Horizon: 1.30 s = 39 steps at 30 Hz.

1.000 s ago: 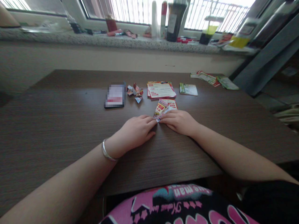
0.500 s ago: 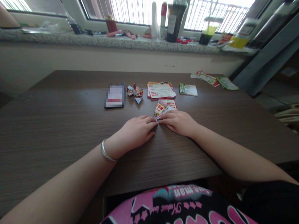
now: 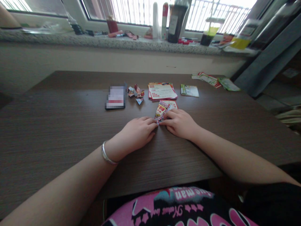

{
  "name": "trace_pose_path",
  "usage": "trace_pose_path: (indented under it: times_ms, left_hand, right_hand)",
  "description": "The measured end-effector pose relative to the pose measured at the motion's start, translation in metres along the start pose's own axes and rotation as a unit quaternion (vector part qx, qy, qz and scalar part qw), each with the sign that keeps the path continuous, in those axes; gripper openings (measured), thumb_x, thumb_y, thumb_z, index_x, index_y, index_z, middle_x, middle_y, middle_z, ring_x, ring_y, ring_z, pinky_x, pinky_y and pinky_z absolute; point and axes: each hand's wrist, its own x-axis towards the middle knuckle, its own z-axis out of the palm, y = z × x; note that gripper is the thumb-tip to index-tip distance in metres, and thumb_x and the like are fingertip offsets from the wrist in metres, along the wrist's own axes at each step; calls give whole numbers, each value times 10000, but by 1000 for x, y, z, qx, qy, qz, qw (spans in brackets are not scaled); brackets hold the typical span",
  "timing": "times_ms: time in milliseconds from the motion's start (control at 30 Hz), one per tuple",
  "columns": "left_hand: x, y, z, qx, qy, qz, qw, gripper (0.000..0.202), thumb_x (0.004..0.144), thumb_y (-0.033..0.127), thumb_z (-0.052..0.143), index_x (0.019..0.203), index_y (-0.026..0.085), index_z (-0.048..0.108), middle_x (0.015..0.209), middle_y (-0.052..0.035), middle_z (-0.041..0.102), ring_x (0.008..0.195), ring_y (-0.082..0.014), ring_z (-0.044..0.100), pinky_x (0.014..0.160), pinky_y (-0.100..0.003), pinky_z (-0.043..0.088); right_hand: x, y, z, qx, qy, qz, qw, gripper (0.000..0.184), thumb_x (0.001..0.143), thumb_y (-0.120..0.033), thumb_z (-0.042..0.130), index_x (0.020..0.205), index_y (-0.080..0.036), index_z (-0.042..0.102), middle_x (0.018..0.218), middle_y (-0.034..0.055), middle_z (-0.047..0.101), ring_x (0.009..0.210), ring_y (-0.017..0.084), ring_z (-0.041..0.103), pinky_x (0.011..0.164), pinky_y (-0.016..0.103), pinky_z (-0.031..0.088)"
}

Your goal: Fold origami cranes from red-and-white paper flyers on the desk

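Observation:
My left hand [image 3: 136, 133] and my right hand [image 3: 180, 123] lie side by side on the dark wooden table [image 3: 58, 131], fingertips meeting at a small folded red-and-yellow printed paper [image 3: 161, 110]. Both hands press and pinch the near corner of this folded paper against the table. Most of the paper sticks out beyond my fingers, toward the window. A silver bracelet [image 3: 106, 153] sits on my left wrist.
Behind the paper lie a stack of red flyers [image 3: 161, 91], small folded paper figures [image 3: 136, 92], a phone [image 3: 115, 97] and green leaflets [image 3: 189, 90]. More leaflets [image 3: 207, 78] lie far right. The windowsill [image 3: 117, 40] holds bottles and clutter.
My right hand has shifted slightly forward over the folded paper, its fingers covering a bit more of it. My left hand has stayed nearly still.

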Motion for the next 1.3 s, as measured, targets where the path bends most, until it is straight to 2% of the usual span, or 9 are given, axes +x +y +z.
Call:
trace_pose_path:
  times_ms: [233,467,567,667,933,1067,1300]
  left_hand:
    - [1,0,-2,-6,-14,-4,1000,306,933,230,457,1173,171,638,1207,-84,648,1103,-231,609,985,-391,500]
    - [-1,-2,1,-13,-4,0,1000,305,932,231,458,1171,173,639,1207,-88,645,1109,-230,601,986,-396,497]
    - [-2,-3,1,-18,-1,3,1000,307,935,226,448,1168,170,639,1206,-95,645,1112,-229,599,983,-394,498]
    - [-2,-3,1,-17,-5,3,1000,304,933,221,447,1163,168,638,1212,-94,643,1108,-230,600,973,-391,502]
    - [-3,-4,1,-7,-6,7,1000,273,932,213,445,1114,161,642,1178,-98,651,1075,-230,611,948,-387,507]
    - [-4,-5,1,-3,-3,9,1000,251,927,209,457,1087,158,643,1165,-97,652,1064,-229,611,946,-383,505]
    - [-5,-5,0,-5,-6,10,1000,244,930,213,450,1072,153,639,1154,-92,649,1061,-229,603,955,-377,499]
  right_hand:
    - [-4,18,-7,-2,-26,26,999,275,903,-244,515,1024,-311,751,1003,72,653,944,221,534,796,343,393]
    - [-10,33,-13,-13,-42,76,996,250,873,-253,547,985,-331,756,1011,27,686,925,213,579,824,370,403]
    - [-12,36,-15,-19,-46,84,995,245,857,-245,562,979,-323,760,1063,21,701,973,221,597,941,432,378]
    - [-13,40,-15,-26,-50,90,994,219,831,-238,591,936,-316,767,1087,9,716,1006,233,607,1074,536,254]
    - [-17,48,-15,-5,-65,129,990,219,818,-227,588,910,-310,768,1067,-5,736,1004,238,632,1104,594,204]
    - [-16,49,-17,-10,-80,141,987,228,818,-225,577,916,-300,769,1054,-8,741,1010,237,639,1112,582,209]
    - [-16,47,-20,-19,-111,171,979,255,823,-212,545,931,-283,766,1124,-2,724,1052,231,638,1066,524,316]
